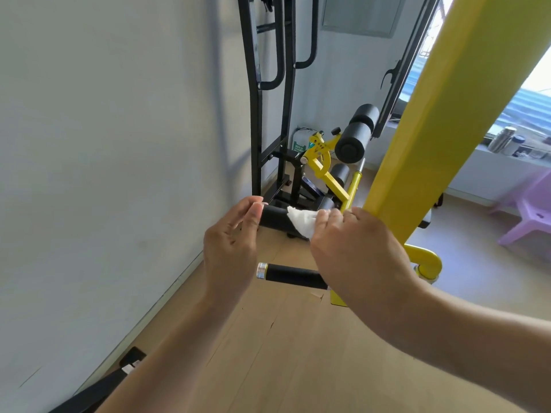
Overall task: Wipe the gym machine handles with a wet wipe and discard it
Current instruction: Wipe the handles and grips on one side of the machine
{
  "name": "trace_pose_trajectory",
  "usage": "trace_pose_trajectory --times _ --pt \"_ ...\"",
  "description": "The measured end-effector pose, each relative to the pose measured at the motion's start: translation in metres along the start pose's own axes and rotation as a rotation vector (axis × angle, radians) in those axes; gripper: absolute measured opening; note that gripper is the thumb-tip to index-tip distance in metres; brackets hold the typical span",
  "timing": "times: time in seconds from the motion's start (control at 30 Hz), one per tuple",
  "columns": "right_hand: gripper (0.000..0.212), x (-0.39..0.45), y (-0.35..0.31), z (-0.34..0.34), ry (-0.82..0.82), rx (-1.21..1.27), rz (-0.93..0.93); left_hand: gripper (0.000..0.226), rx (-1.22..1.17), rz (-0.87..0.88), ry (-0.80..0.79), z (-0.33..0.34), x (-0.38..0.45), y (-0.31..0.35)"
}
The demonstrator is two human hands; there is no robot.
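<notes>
Wood floor [268, 353] by white wall, right hand [354, 251] clutching wet wipe [301, 220] round far black handle [274, 218], left hand [232, 242] fingers loose at its tip, near handle [290, 275] bare

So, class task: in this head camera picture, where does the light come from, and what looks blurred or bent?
Head view: daylight enters from the window at right, overexposed near the top; the left hand is slightly motion-blurred at its fingertips, while the white wipe on the upper handle is fairly sharp; the wide-angle lens bows the yellow beam and black frame.
</notes>
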State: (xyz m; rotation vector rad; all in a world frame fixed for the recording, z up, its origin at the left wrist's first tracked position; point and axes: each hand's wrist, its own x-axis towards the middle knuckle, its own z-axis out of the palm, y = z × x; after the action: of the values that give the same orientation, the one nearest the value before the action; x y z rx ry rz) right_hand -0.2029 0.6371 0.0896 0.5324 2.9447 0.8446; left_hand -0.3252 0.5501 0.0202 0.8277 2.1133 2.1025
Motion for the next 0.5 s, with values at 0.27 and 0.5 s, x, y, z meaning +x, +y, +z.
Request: trace_pose_trajectory --times 0.27,0.5 --pt "0.043 0.033 -0.019 0.006 0.132 0.221 -0.066 0.020 0.037 0.000 0.019 -0.003 0.000 0.001" --pt "0.020 -0.004 0.001 -0.014 -0.179 -0.333 -0.097 0.017 0.054 0.062 0.009 -0.006 0.005 -0.004"
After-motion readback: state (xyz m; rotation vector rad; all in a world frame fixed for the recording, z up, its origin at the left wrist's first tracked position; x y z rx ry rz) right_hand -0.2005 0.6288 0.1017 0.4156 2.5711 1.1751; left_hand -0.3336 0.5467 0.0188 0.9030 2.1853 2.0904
